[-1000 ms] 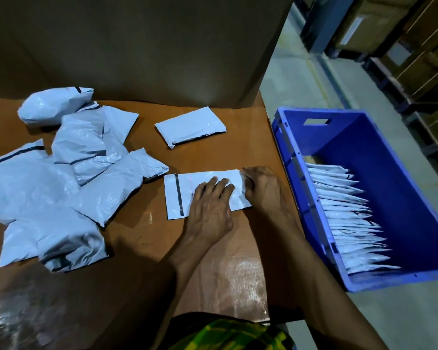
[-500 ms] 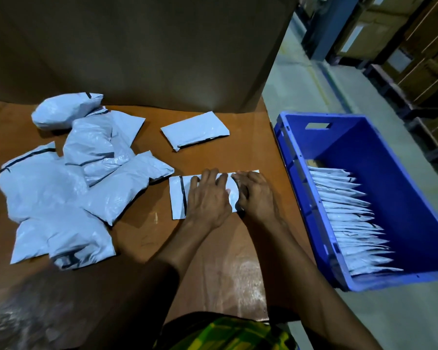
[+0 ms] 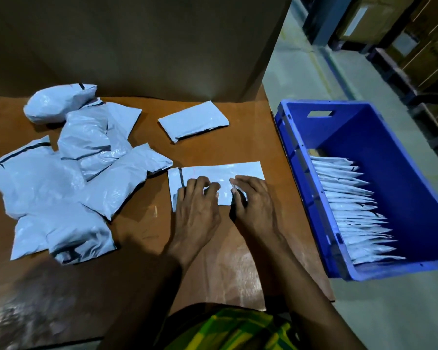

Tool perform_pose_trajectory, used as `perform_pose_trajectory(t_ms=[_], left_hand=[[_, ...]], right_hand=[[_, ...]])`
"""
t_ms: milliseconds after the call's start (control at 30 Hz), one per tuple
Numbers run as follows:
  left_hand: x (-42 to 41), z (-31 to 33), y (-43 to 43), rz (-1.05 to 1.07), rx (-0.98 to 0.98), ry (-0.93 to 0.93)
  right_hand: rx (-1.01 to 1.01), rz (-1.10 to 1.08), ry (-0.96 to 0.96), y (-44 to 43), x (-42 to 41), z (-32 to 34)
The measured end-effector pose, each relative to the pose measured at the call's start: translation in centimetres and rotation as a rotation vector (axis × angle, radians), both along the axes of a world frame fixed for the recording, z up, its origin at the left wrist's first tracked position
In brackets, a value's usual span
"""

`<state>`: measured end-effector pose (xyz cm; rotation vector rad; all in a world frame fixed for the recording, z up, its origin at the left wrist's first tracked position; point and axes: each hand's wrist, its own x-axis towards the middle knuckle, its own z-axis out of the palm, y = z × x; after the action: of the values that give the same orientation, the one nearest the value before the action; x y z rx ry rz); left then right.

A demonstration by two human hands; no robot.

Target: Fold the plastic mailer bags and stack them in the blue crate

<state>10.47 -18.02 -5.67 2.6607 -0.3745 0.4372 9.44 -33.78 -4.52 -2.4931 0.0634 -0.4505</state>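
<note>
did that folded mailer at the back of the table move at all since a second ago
No. The folded mailer lies in the same spot, as near the cardboard wall and the crate as before.

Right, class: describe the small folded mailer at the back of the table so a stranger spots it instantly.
Find the brown table beside the blue crate. Towards its far edge, before the cardboard wall, lies a folded mailer. It sits alone, flat and untouched, apart from the crumpled heap.
</note>
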Motion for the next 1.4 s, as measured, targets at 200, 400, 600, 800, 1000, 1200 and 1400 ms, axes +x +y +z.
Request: perform_pose_trajectory(t_ms=[200, 400, 600, 800, 1000, 1200, 1400], left_hand=[[-0.8, -0.8, 0.6, -0.016, 0.049, 0.07], [-2.0, 0.8, 2.7, -0.019, -0.085, 0.031], [-2.6, -0.9, 4.5, -0.022, -0.039, 0.056], [-2.4, -1.7, 5.5, -0.061, -0.168, 0.016], [-2.9, -1.5, 5.4, -0.042, -0.217, 0.014], [-3.0, -1.2, 5.6, -0.057, -0.207, 0.038], [-2.9, -1.3, 5.7, -0.052, -0.216, 0.061]], right_hand=[[-0.015, 0.081, 0.066, -0.2, 0.4, 0.4], [0.02, 0.108, -0.002, 0.5, -1.6, -0.2], [0.067, 0.209, 0.07, 0.9, 0.8, 0.8], [-0.155, 0.424, 0.111, 2.8, 4.1, 0.4], [-0.224, 0.576, 0.093, 3.2, 6.7, 1.3], [-0.324, 0.729, 0.176, 5.1, 9.0, 1.1], [-0.274, 0.808, 0.219, 5.6, 9.4, 0.8]])
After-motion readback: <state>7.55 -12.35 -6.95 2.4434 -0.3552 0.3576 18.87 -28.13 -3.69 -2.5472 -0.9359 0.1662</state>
